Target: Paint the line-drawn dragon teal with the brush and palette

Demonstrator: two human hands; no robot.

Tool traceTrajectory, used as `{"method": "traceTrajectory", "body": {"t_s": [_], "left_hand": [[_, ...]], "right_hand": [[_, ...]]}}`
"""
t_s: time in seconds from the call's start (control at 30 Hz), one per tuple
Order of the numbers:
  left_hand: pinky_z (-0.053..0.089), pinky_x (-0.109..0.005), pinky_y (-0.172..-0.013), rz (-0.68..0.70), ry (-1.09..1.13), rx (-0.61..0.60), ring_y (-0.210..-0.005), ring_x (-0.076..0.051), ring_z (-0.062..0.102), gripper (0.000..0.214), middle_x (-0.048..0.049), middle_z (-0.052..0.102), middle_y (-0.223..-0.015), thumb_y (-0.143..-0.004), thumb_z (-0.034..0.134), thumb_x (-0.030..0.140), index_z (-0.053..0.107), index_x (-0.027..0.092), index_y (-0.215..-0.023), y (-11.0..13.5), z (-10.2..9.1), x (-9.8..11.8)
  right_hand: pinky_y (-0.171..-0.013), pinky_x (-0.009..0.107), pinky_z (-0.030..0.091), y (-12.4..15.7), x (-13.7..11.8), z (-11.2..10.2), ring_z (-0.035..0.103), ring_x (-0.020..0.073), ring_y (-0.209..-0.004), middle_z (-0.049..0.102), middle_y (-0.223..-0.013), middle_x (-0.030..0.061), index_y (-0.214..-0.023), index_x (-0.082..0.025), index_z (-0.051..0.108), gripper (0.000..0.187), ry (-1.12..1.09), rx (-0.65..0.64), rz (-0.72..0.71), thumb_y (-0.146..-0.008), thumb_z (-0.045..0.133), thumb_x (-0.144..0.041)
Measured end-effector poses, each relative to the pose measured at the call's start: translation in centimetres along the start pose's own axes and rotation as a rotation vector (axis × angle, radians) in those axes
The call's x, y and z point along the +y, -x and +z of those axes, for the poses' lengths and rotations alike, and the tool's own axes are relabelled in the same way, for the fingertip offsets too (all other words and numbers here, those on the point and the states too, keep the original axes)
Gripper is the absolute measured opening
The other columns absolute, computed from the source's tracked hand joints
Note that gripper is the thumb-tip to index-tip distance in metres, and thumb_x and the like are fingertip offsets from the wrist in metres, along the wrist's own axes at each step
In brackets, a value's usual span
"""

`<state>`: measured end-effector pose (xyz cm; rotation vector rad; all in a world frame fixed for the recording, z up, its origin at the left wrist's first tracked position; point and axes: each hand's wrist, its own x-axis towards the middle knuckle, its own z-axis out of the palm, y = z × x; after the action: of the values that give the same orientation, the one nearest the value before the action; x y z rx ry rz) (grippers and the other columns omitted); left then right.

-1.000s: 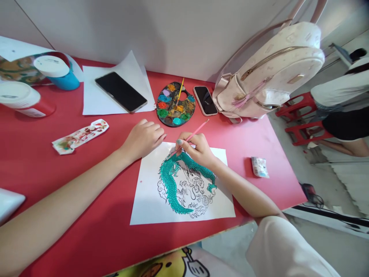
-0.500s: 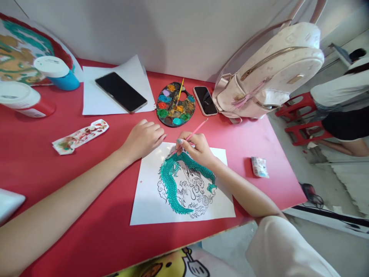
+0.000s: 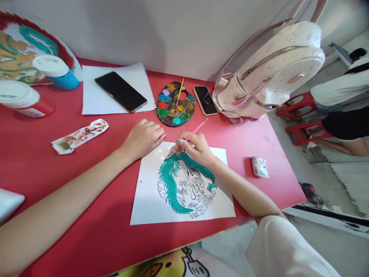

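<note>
My right hand point(image 3: 196, 148) grips a thin pink paintbrush point(image 3: 198, 126) in a pen-like hold. Its tip points down and left at the upper part of a dragon drawing point(image 3: 173, 192) on a white sheet. Teal paint covers much of the dragon's long body; the head and the clouds are bare black outline. My left hand point(image 3: 145, 139) rests palm down at the sheet's upper left edge, its fingers loosely curled in, with nothing visible in them. Just beyond both hands lies a dark paint palette point(image 3: 161, 105) with several colours and a yellow paintbrush point(image 3: 180, 91) across it.
A black phone point(image 3: 121, 91) lies on white paper point(image 3: 89, 96); a smaller phone point(image 3: 205, 100) sits beside a pale backpack point(image 3: 268, 73). Paint bottles point(image 3: 62, 77), a stained paper strip point(image 3: 80, 136) and a small packet point(image 3: 260, 167) are on the red table point(image 3: 95, 238). People sit at the far right.
The raised back corner of the white paper under the large phone has sunk flatter. Both hands and the pink paintbrush look almost unmoved.
</note>
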<state>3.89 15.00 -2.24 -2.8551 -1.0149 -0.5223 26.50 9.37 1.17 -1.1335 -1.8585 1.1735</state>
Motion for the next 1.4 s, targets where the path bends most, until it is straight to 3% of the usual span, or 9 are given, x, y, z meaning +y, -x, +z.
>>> {"method": "traceTrajectory", "body": {"t_s": [1.4], "left_hand": [[0.035, -0.038, -0.067, 0.023, -0.043, 0.024, -0.071, -0.024, 0.061, 0.036, -0.0068, 0.068, -0.07, -0.106, 0.049, 0.026, 0.069, 0.02, -0.076, 0.07, 0.18, -0.05]], "right_hand": [[-0.065, 0.024, 0.056, 0.1, 0.42, 0.11, 0.07, 0.0113, -0.062, 0.072, -0.07, 0.0013, -0.078, -0.02, 0.065, 0.053, -0.003, 0.002, -0.097, -0.106, 0.051, -0.062]]}}
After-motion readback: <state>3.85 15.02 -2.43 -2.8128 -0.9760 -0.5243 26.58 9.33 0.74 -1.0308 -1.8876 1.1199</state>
